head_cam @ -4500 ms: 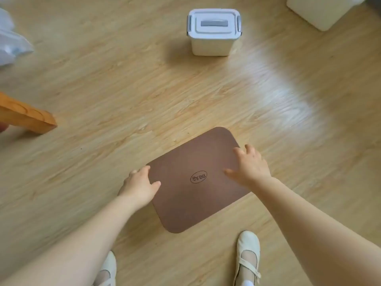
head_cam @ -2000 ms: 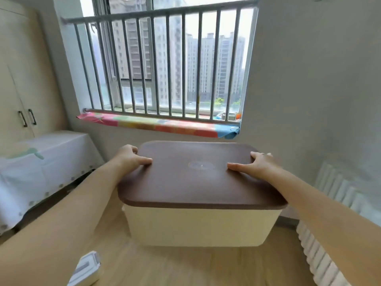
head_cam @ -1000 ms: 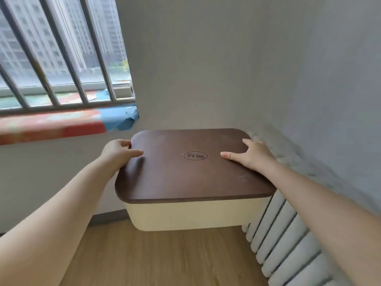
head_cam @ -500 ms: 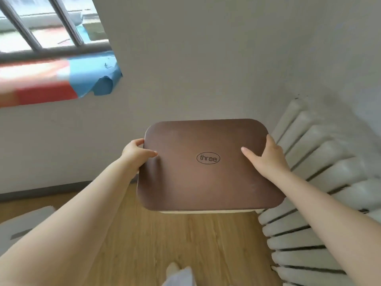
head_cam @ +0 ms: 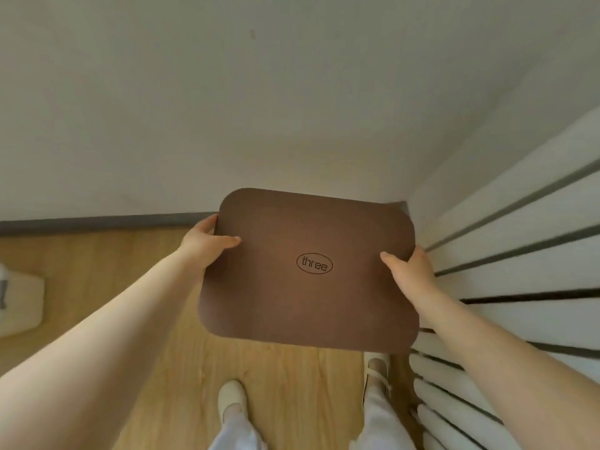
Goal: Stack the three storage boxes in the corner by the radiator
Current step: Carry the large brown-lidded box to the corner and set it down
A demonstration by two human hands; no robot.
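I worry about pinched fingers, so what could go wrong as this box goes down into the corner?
The right hand grips the box on the side next to the radiator, so its fingers might get squeezed there. The wide lid hides the floor beneath, so the landing spot is unseen. The right shoe sits partly under the box's near edge.
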